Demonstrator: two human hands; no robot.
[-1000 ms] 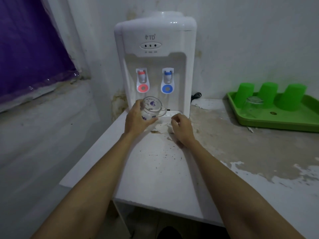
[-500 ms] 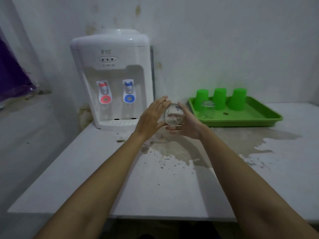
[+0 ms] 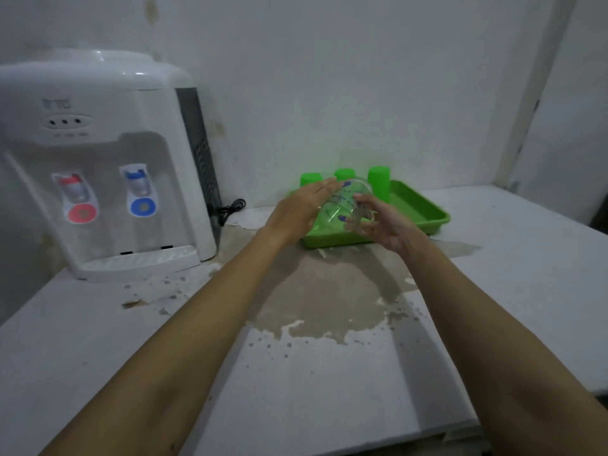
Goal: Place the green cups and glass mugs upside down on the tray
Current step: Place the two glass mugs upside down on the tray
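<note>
Hands meet over the near edge of the green tray point(image 3: 424, 210), at about one o'clock from us, with a glass mug point(image 3: 345, 205) carried between them. Our left hand point(image 3: 297, 209) lies flat and open against the mug's left side, steadying rather than clasping; our right hand point(image 3: 383, 225) has its fingers curled around the mug's right side and handle, gripping it. The mug is tipped on its side, not yet inverted and not yet on the tray. Three green cups point(image 3: 379, 182) already stand upside down along the tray's far edge, at twelve o'clock. We judge this the carry-and-turn step; next, we finish the rotation and lower the rim onto bare tray floor, clear of the cups.
</note>
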